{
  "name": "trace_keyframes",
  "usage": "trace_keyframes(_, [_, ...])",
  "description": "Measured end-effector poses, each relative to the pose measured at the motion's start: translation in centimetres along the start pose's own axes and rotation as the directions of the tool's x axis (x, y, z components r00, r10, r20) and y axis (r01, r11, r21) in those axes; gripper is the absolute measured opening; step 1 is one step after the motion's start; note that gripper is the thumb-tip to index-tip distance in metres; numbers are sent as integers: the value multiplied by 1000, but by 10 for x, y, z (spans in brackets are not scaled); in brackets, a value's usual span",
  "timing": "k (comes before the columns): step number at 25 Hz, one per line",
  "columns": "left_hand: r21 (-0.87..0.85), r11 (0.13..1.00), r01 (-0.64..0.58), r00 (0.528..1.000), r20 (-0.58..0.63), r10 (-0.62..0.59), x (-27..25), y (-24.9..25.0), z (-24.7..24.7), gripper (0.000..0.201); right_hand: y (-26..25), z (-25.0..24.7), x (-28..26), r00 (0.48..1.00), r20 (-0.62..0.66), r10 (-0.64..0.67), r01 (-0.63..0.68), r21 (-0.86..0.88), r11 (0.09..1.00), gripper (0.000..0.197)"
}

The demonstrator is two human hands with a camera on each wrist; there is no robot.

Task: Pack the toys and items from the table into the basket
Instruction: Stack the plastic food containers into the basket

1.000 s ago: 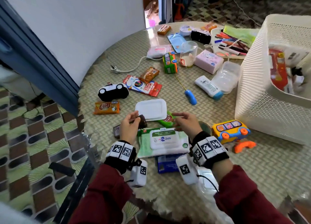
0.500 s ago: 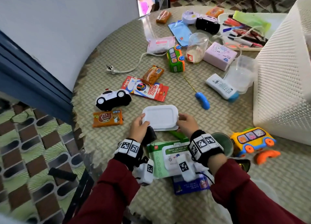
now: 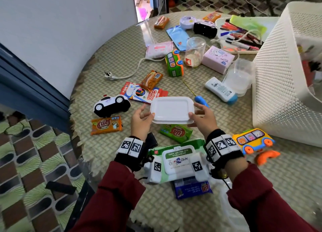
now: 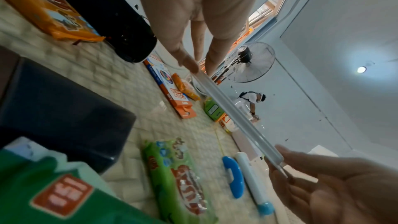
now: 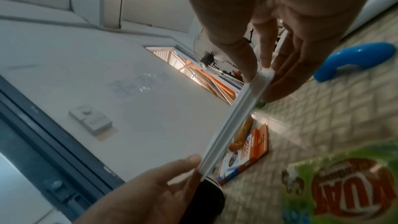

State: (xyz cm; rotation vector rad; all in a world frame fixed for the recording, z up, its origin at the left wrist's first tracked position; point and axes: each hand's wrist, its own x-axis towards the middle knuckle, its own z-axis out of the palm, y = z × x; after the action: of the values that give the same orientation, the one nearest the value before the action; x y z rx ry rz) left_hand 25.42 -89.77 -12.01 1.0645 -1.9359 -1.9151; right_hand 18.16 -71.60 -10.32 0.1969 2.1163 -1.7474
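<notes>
From the head view, both hands hold a white lid (image 3: 172, 109) level above the worktop (image 3: 108, 60), near its middle: the left hand (image 3: 141, 121) pinches the lid's left short edge, thumb on top, and the right hand (image 3: 203, 117) pinches the right short edge the same way, so the lid spans the gap between the two grips. Under the lid lie a green wafer pack (image 3: 176, 132) and, further off, a pencil box (image 3: 144, 93); a toy police car (image 3: 111, 104) and an orange wafer pack (image 3: 106, 125) sit to the left, and a wipes pack (image 3: 176, 160) lies between the wrists. The white basket (image 3: 285, 78) stands at the right edge of the worktop, well apart from the lid, with a yellow toy bus (image 3: 252, 140) just beside its near wall. In the left wrist view the lid (image 4: 234, 113) shows edge-on as a thin strip running from the left hand (image 4: 200, 14) at the top down to the right hand (image 4: 336, 185) at the lower right, fingertips closed on each end, clear of the worktop below. In the right wrist view the same strip (image 5: 234, 122) runs from the right hand (image 5: 280, 23), thumb and fingers clamped on its end, to the left hand (image 5: 155, 190) at the bottom, with the green wafer pack (image 5: 344, 188) on the worktop at the lower right.
</notes>
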Motion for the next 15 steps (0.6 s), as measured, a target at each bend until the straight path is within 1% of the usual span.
trace_keyframes(3, [-55,998,17,999,29,-16,-21,2,6,47,-5,-27,-18,999,30,-26,25,39,999,48])
trace_keyframes(6, [-122,992,13,995,97,-1,-53,4,14,39,2,-58,-39,997,46,-69,67,31,997,46])
trace_keyframes(8, [-147,989,13,991,130,6,-75,3,23,39,11,-80,-53,994,36,-106,106,3,994,44])
trace_keyframes(11, [-150,989,18,988,155,6,-107,-5,38,39,25,-112,-70,985,-34,-170,168,-69,983,32])
trace_keyframes(13, [-145,989,-14,983,177,40,-133,-12,50,39,36,-137,-82,972,-73,-221,212,-111,971,26])
trace_keyframes(15, [-139,989,-45,977,199,72,-159,-20,64,38,52,-162,-92,963,-110,-247,229,-154,961,21])
